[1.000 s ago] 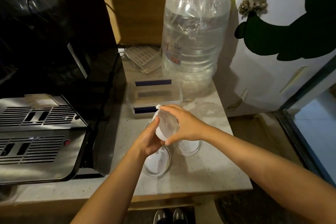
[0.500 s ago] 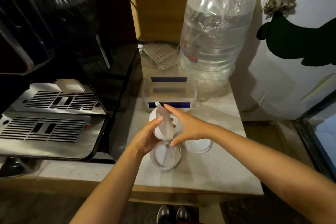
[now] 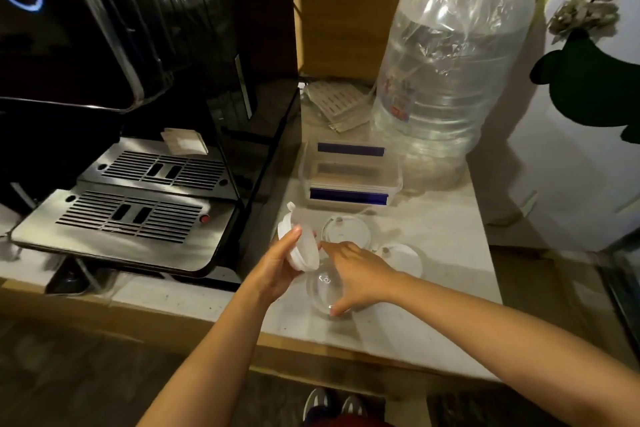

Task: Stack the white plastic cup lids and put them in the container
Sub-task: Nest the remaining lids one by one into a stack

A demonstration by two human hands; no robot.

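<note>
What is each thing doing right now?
Left hand: holding a tilted stack of white plastic cup lids.
Right hand: fingertips on a lid lying on the counter.
Two more lids: lying flat.
Clear rectangular plastic container: open, no lids inside.

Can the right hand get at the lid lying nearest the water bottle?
Probably yes. The right hand is reaching down at the near lid, and the lid by the bottle lies just beside it, uncovered on the counter.

Pale stone counter under lids, container, water jug.
</note>
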